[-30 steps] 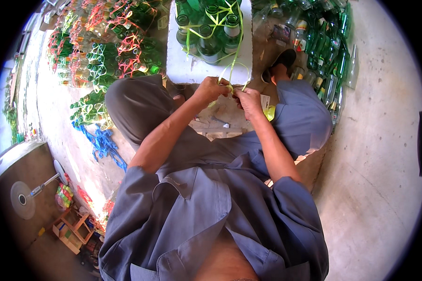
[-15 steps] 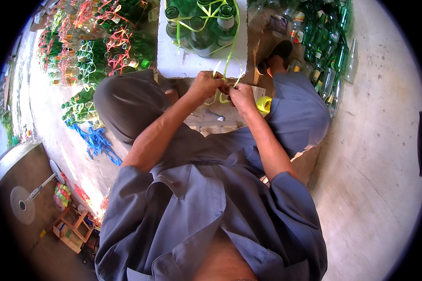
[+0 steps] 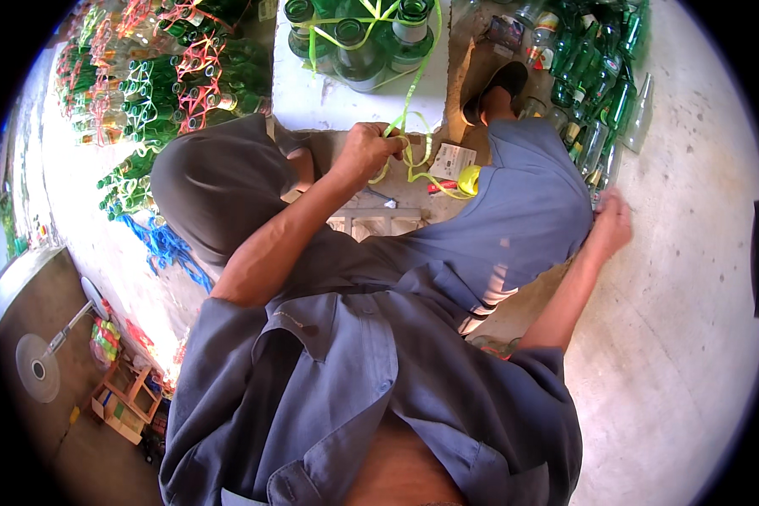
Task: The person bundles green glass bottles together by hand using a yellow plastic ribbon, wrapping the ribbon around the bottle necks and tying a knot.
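Observation:
Green glass bottles [image 3: 361, 61] stand upright on a white block [image 3: 354, 114] in front of me, with a yellow-green plastic strap [image 3: 411, 94] laced around their necks. The strap hangs down over the block's near edge in loose loops. My left hand [image 3: 368, 153] is closed on this strap just below that edge. Out past my right knee is my right hand [image 3: 612, 223], its fingers bent and blurred, near several bottles lying on the floor. Whether it holds anything does not show. A yellow roll [image 3: 469, 180] by my right thigh joins the strap's loose end.
Bundled green and clear bottles [image 3: 148, 105] tied with red and green straps crowd the left. Blue strapping [image 3: 167, 253] lies beside my left knee. Loose bottles [image 3: 594, 76] fill the far right floor. A small white box [image 3: 453, 160] sits under the block's edge; a fan [image 3: 38, 368] stands lower left.
My right hand has let go of the strap and swung right, beyond my knee. My left hand still grips the strap, whose loops now hang loose. The view has shifted slightly.

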`<control>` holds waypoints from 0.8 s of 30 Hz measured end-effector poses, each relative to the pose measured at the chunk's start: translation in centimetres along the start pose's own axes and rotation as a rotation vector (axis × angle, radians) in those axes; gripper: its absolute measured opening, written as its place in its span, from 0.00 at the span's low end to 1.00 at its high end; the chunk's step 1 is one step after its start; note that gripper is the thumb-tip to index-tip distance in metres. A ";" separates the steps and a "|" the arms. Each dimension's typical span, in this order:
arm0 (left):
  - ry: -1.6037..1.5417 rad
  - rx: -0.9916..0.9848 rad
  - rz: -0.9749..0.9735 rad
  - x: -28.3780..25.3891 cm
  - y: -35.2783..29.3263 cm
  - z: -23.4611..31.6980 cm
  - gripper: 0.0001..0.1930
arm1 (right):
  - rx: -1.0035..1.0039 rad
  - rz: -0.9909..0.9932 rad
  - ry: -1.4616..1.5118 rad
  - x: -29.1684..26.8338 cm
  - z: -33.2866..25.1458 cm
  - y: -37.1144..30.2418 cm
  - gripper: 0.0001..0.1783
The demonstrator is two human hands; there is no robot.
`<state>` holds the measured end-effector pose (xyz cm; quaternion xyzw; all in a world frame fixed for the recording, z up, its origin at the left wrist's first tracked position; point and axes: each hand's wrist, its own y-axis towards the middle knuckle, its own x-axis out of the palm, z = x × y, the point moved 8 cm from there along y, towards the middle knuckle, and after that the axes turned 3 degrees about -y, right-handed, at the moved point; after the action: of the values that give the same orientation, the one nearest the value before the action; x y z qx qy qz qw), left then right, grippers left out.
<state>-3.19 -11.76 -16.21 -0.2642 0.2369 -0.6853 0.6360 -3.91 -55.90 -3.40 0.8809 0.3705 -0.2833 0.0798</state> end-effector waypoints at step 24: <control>-0.107 -0.038 0.149 -1.0 0.6 -1.0 0.07 | -0.172 -0.266 0.088 8.1 -10.2 -16.2 0.13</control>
<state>-3.41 -10.81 -17.42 -0.2940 0.2345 -0.6164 0.6918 -6.16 -35.90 1.60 0.8255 0.5099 -0.2200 0.1005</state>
